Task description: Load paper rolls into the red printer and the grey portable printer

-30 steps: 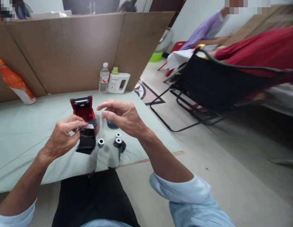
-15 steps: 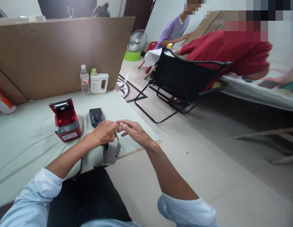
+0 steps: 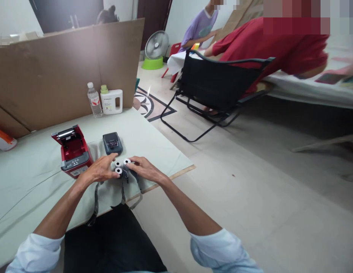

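Left hand and right hand rested on the pale green cloth-covered counter near its near right edge, fingers curled together around three small white paper rolls clustered between them. Grey straps trailed from the rolls over the counter's near edge. Just left stood an open red printer; a small dark grey device lay just beyond the rolls.

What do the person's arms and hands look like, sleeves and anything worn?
Both hands, left hand and right hand, are bare: no gloves, and no rings or watch visible. Pale blue shirt sleeves are pushed up toward the elbows, leaving the forearms uncovered.
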Demonstrator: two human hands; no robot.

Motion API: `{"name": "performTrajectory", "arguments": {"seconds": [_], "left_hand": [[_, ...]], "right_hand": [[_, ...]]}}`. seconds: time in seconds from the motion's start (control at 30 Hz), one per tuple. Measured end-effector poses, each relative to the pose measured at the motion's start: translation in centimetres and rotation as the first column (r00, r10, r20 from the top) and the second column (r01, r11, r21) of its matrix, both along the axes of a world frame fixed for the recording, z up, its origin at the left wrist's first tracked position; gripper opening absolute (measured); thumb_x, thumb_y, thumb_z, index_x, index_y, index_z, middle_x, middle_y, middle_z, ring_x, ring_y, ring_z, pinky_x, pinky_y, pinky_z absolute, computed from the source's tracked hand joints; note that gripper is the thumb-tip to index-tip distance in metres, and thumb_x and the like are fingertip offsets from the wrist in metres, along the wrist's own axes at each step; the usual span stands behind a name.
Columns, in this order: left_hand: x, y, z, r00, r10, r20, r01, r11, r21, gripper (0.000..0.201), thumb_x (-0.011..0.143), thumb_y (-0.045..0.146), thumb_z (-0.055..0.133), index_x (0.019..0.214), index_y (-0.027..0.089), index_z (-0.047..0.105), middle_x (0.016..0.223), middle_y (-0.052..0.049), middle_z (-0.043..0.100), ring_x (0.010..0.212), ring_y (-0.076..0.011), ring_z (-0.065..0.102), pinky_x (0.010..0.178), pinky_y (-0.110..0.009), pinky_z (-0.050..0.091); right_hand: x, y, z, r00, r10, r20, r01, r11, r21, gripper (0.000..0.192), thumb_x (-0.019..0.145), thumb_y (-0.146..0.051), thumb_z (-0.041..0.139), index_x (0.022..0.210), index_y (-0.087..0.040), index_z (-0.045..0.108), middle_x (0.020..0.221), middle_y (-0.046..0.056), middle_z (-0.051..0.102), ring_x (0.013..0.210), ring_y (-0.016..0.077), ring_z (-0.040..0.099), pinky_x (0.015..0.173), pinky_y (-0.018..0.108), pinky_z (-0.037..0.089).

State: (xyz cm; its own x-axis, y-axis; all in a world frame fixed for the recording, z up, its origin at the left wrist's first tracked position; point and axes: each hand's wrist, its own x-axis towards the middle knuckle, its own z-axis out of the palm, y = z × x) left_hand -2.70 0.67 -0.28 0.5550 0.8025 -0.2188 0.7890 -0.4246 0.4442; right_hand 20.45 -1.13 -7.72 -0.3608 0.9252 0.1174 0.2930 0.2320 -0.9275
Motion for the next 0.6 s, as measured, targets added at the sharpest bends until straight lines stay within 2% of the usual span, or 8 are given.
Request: {"name": "performTrajectory", "arguments": {"seconds": [0.07,0.17,0.33,0.5,0.6], "left_hand": [[-0.3,-0.5,-0.6,1.0,0.01,-0.023,-0.01,1.0,-0.001,0.077,0.079,0.034,0.075,0.148,0.018,0.048,0.132,-0.015,0.069,0.124,-0.0349,0.064,0.104,-0.045,0.051],[-0.4,-1.3,-1.5,0.999,0.006,-0.034,-0.004,0.999,0.045,0.058,0.082,0.027,0.07,0.137,0.02,0.055,0.121,-0.013,0.071,0.115,-0.0335,0.067,0.096,-0.043,0.052],[-1.7,-2.5,-1.3,1.0,0.026,-0.01,-0.025,0.995,0.098,0.034,0.089,0.026,0.061,0.123,0.022,0.058,0.105,-0.008,0.072,0.099,-0.0288,0.069,0.085,-0.038,0.051],[-2.9,-3.4,-1.0,0.997,0.072,-0.04,-0.066,0.989,0.131,0.033,0.086,0.028,0.065,0.118,0.022,0.058,0.096,-0.006,0.07,0.092,-0.0285,0.068,0.079,-0.036,0.049],[-3.2,-3.8,-1.3,0.996,0.081,-0.042,-0.075,0.989,0.127,0.038,0.089,0.027,0.063,0.126,0.022,0.056,0.097,-0.006,0.071,0.093,-0.0283,0.069,0.08,-0.036,0.05]], "right_hand": [[-0.6,0.1,-0.2,1.0,-0.002,0.005,0.002,1.0,0.028,0.035,0.097,-0.046,0.056,0.089,-0.016,0.074,0.087,0.004,0.068,0.08,0.0183,0.059,0.073,0.029,0.044],[-1.6,0.2,-0.2,1.0,0.012,0.001,-0.012,0.999,0.047,0.035,0.098,-0.045,0.056,0.091,-0.016,0.075,0.09,0.005,0.068,0.084,0.0196,0.061,0.077,0.03,0.044],[-3.2,0.2,0.3,0.997,0.068,-0.026,-0.066,0.996,0.052,0.032,0.099,-0.042,0.056,0.096,-0.016,0.076,0.089,0.004,0.068,0.085,0.0189,0.061,0.078,0.029,0.044],[-5.1,0.0,0.4,0.997,0.08,-0.012,-0.079,0.995,0.063,0.03,0.1,-0.036,0.056,0.088,-0.015,0.074,0.082,0.003,0.064,0.079,0.0168,0.057,0.074,0.028,0.042],[-5.6,-0.1,0.5,0.998,0.069,-0.005,-0.068,0.996,0.063,0.026,0.099,-0.034,0.058,0.092,-0.016,0.075,0.084,0.003,0.065,0.081,0.0172,0.058,0.075,0.028,0.043]]}}
